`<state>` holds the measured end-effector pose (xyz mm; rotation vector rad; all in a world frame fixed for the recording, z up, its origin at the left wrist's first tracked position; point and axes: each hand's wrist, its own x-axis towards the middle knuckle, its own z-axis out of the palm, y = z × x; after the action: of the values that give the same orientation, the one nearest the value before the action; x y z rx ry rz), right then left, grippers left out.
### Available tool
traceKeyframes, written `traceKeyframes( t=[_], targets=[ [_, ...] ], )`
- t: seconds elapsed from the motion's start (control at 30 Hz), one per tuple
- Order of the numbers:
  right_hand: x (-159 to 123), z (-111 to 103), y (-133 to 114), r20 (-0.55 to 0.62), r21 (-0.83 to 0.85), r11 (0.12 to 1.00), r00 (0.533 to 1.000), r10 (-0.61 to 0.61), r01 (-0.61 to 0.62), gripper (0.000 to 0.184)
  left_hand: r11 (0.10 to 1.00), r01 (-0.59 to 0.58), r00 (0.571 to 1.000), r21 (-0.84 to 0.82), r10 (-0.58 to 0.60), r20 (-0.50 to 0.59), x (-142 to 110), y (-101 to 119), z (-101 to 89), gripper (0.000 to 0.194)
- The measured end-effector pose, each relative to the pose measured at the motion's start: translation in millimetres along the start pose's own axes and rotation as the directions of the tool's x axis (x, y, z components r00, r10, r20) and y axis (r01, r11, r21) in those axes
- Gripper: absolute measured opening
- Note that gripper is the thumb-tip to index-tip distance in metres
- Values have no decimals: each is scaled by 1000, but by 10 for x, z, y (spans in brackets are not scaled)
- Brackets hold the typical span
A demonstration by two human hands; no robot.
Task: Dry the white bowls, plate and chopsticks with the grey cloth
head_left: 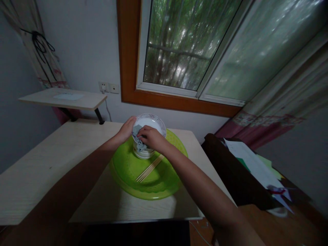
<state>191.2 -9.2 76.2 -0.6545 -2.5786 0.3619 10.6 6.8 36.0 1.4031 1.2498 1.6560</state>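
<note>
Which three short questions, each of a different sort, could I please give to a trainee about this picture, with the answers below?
1. Multiple choice. What is in the fingers of the right hand?
A) a spoon
B) a grey cloth
C) a knife

2. True or false. The chopsticks lie in the green basin.

3. Open question. What does the left hand touch?

Key:
1. B
2. True
3. The white bowl, at its side

Lime-green basin (153, 194), grey-blue cloth (139, 145), white bowl (153, 123) with patterned rim
</note>
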Motion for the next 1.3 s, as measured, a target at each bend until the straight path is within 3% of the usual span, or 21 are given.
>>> traceKeyframes(
  t=[0.2,0.47,0.67,0.83,0.97,1.1,1.3],
  targets=[
    [281,132,76,-190,-145,985,980,66,-94,26,996,-57,995,69,52,80,0,17,-2,25],
    [143,-182,197,-314,-350,878,923,220,-328,31,992,15,997,-122,-6,78,-25,-29,-9,36],
    [-121,-318,104,-236,-448,817,930,283,-362,28,994,-29,999,-102,26,-28,-7,-45,-78,38],
    [-256,-344,61,35,-504,826,950,311,-253,23,998,-34,999,-53,32,-42,-10,-46,-99,39],
    [-227,-296,4,154,-296,951,979,136,-86,23,997,-21,998,-74,16,-67,1,-49,-77,36],
    [-55,-141,-73,139,-89,996,990,-11,24,25,997,7,998,-83,-12,-67,5,-57,-46,31],
    [231,74,4,-59,-98,995,998,-31,25,23,999,-41,999,18,40,24,-14,-52,-27,33]
  ],
)
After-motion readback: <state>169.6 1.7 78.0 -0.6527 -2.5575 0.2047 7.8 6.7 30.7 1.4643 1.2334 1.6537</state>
